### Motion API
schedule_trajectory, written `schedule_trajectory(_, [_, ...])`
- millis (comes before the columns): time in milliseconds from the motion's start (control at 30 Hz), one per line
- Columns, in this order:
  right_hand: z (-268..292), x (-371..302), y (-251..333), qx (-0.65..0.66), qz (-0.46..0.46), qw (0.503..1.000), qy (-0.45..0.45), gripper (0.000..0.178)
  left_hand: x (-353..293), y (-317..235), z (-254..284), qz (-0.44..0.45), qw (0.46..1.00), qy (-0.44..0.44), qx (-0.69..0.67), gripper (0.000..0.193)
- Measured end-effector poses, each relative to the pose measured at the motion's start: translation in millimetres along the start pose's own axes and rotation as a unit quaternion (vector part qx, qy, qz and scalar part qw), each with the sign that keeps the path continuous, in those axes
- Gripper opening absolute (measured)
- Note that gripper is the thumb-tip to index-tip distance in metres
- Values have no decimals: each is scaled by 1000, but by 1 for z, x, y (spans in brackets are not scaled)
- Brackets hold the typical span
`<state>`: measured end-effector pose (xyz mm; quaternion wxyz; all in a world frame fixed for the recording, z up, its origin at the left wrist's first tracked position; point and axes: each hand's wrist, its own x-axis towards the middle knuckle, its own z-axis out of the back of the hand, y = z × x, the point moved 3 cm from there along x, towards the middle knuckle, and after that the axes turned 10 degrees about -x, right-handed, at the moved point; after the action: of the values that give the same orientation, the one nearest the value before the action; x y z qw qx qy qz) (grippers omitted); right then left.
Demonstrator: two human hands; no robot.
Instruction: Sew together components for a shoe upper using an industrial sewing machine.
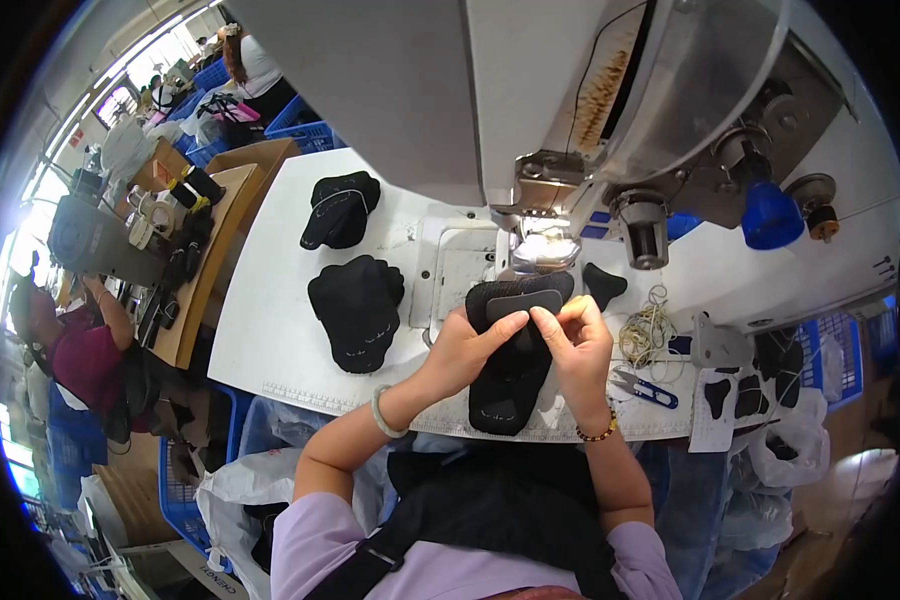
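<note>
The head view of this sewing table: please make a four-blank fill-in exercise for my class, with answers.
1. The left hand and right hand hold a piece coloured mainly ____.
2. The beaded bracelet circles the ____ wrist.
3. The snips lying on the white table have ____ handles.
4. Left of the held piece, the table carries ____ dark stacks.
Missing words: black; right; blue; two.

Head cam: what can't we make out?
All in the head view:
Left hand: most fingers hidden by the black fabric piece.
That piece's underside: faces the white sewing table.
Sewing machine: needle lost in glare; top cut off by the upper edge.
Nearer black fabric stack: lower pieces mostly covered by the top one.
</note>
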<state>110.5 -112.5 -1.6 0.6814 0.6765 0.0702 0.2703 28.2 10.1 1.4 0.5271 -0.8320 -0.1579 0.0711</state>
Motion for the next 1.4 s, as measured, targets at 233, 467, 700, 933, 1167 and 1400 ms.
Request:
schedule_trajectory(233, [6, 12, 2, -23, 13, 1000, 11, 23, 12, 3, -6, 6, 999, -7, -39, 25])
schedule_trajectory(467, [32, 3, 0, -286, 371, 879, -95, 20, 4, -22, -7, 5, 998, -23, -66, 22])
schedule_trajectory(700, [17, 6, 28, -413, 606, 678, -46, 31, -2, -40, -17, -16, 991, -54, -123, 21])
schedule_trajectory(933, [-4, 34, 53, -332, 542, 769, 62, 39, 6, -55, 6, -52, 990, -121, -58, 21])
schedule_trajectory(1167, [7, 55, 44, -364, 508, 780, -36, 40, 55, -54, 6, -74, 994, -75, 0, 18])
schedule_trajectory(1400, [12, 51, 29, -340, 409, 846, 9, 51, 59, -50, 4, -71, 996, -41, -27, 19])
